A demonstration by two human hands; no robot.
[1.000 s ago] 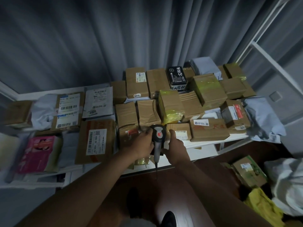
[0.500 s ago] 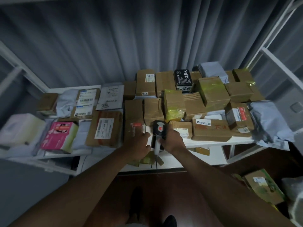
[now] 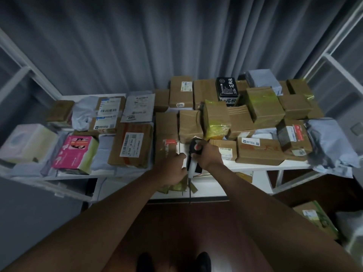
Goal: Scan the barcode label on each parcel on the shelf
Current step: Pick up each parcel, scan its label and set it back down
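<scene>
A barcode scanner (image 3: 196,147) with a black head, a red button and a white handle is upright at the front edge of the white shelf (image 3: 255,167). My right hand (image 3: 209,157) grips it around the head and upper handle. My left hand (image 3: 172,169) is just to its left, with thumb and curled fingers against the handle. Right in front stands a tall brown parcel with a red label (image 3: 167,138). Left of it lies a brown parcel with a white barcode label (image 3: 131,144). Several more taped brown parcels (image 3: 261,152) fill the shelf.
A pink box (image 3: 75,152) and a pale tissue pack (image 3: 25,142) sit at the shelf's left end. A grey poly bag (image 3: 330,144) hangs over the right end. The scanner cable (image 3: 189,190) dangles below. A green-edged box (image 3: 314,216) lies on the floor. Curtains hang behind.
My left hand slid from the scanner's head down to the side of its handle. My right hand moved up onto the head. The view shifted left along the shelf.
</scene>
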